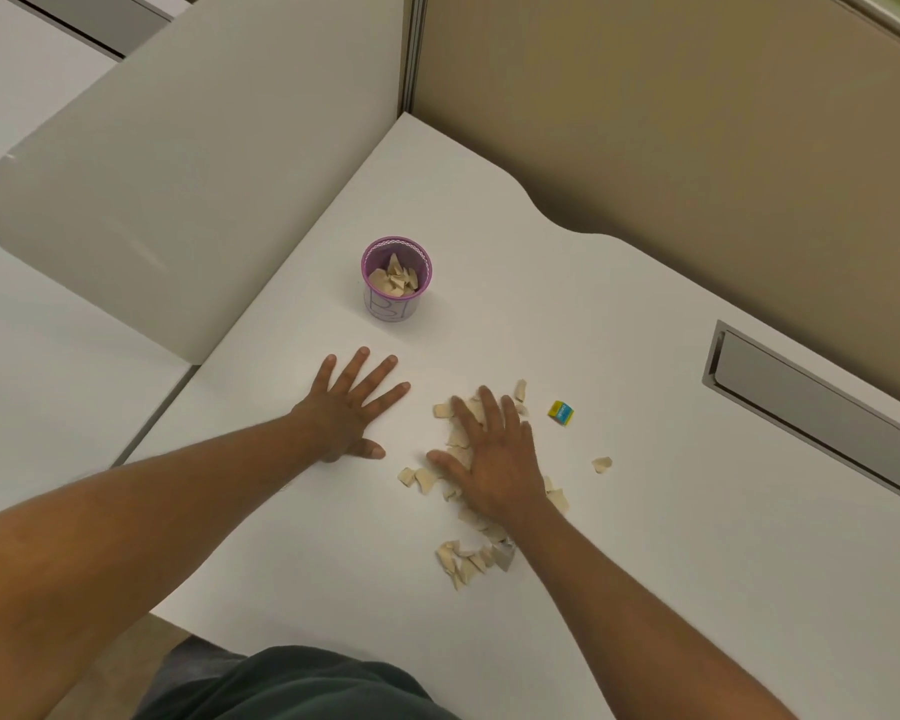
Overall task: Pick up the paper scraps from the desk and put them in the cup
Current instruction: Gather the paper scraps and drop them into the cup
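Some beige torn paper scraps (396,280) are already held in the purple mesh cup (397,304); many remain on the white bench (645,563) at centre, pressed under the flat, spread right hand (494,459). The left hand (352,407) lies open, empty.

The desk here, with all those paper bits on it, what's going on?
A person is clearing paper scraps off a white desk into a purple cup, which already holds some pieces. The right hand lies flat on the main pile, fingers spread. The left hand rests palm down on bare desk, holding nothing. Plenty of scraps remain around the right hand, and a small yellow and blue block sits just beyond them.
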The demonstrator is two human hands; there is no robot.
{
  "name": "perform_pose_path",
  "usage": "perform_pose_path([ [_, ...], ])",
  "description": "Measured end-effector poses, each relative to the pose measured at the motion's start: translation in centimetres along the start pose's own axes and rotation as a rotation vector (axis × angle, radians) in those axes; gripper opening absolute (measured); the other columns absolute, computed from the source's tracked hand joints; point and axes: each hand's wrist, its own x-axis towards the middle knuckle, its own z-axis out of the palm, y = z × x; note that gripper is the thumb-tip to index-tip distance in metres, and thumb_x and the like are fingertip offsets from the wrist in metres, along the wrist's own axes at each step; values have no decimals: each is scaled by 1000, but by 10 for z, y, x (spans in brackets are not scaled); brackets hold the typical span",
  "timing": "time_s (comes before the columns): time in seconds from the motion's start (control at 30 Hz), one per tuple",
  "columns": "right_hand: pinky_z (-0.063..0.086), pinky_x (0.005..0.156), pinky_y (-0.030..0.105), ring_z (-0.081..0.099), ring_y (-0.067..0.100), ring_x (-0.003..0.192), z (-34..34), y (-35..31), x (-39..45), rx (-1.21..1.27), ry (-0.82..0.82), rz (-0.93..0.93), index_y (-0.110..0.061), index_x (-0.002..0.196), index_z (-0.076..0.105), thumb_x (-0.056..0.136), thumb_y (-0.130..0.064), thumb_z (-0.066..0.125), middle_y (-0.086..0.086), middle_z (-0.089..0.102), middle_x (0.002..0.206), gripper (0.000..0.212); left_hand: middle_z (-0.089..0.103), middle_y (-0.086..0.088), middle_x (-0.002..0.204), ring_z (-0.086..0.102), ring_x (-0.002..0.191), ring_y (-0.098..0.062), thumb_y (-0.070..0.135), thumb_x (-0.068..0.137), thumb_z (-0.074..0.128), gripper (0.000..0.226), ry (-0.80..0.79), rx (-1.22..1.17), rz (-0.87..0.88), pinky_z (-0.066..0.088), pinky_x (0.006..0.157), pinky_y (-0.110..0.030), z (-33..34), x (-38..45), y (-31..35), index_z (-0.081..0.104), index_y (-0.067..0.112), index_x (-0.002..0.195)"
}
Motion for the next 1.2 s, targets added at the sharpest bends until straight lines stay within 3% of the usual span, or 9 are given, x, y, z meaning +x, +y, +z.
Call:
perform_pose_path([
  [0.13, 43, 105, 49, 26, 35, 144, 7, -12, -15, -108, -46, 28, -41, 156, 22, 96, -60, 42, 3, 16, 166, 66, -44, -2, 164, -34, 154, -40, 81, 94, 32, 100, -3, 1, 9, -7, 125, -67, -3, -2, 1, -34, 37, 155],
  [0.27, 51, 71, 34, 44, 24, 123, 2, -16, -15, -90, -21, 10, -28, 141, 47, 89, -11, 61, -2, 41, 148, 56, -40, -4, 167, -31, 156, -40, 81, 93, 32, 100, 46, 4, 21, -6, 125, -66, -3, -7, 1, -35, 35, 153],
  [0.33, 50, 69, 34, 49, 22, 114, -2, -16, -10, 12, 12, 6, -21, 126, 60, 86, -2, 58, -1, 53, 131, 45, -37, -4, 168, -29, 156, -41, 80, 94, 33, 101, 76, -3, 31, -5, 125, -66, -4, -9, 1, -31, 35, 157],
  [0.57, 57, 77, 38, 70, 32, 91, -29, -25, 17, 445, 40, 190, 0, 87, 77, 86, 1, 57, 16, 74, 94, 19, -34, -3, 170, -27, 157, -40, 78, 93, 38, 101, 111, -50, 55, -4, 127, -65, -7, -14, 0, -22, 34, 162],
  [0.67, 47, 74, 10, 70, 15, 91, -63, -39, 31, 605, 141, 179, -10, 97, 81, 93, -15, 69, 4, 78, 100, 13, -24, -2, 173, -21, 160, -36, 73, 94, 49, 98, 132, -160, 47, -1, 128, -62, -9, -16, 1, -5, 33, 166],
  [0.73, 45, 73, 11, 69, 14, 87, -91, -51, 47, 650, 222, 116, -14, 97, 82, 92, -18, 72, 2, 78, 97, 12, -13, -3, 176, -13, 162, -32, 65, 96, 54, 90, 173, -236, 38, 2, 129, -60, -4, -19, 6, 11, 31, 167],
  [0.9, 54, 70, 32, 67, 21, 81, -146, -86, 110, 468, 349, -68, -13, 98, 81, 91, -14, 71, 6, 74, 93, 12, 5, -3, 177, -2, 164, -27, 52, 101, 56, 71, 278, -362, 17, 3, 130, -54, 14, -34, 27, 30, 28, 163],
  [1.03, 58, 79, 40, 69, 29, 90, -158, -108, 154, 209, 181, -152, -13, 101, 79, 87, -9, 65, 10, 73, 99, 20, 15, -1, 175, 6, 163, -25, 42, 102, 59, 67, 313, -464, -11, 5, 132, -46, 17, -44, 39, 33, 27, 162],
  [1.2, 57, 89, 38, 68, 27, 105, -160, -114, 169, 102, 62, -176, -23, 115, 76, 85, -14, 73, 6, 73, 116, 32, 32, -5, 168, 33, 153, -30, 32, 92, 74, 75, 401, -587, -41, 37, 120, -45, 5, -53, 40, 41, 22, 159],
])
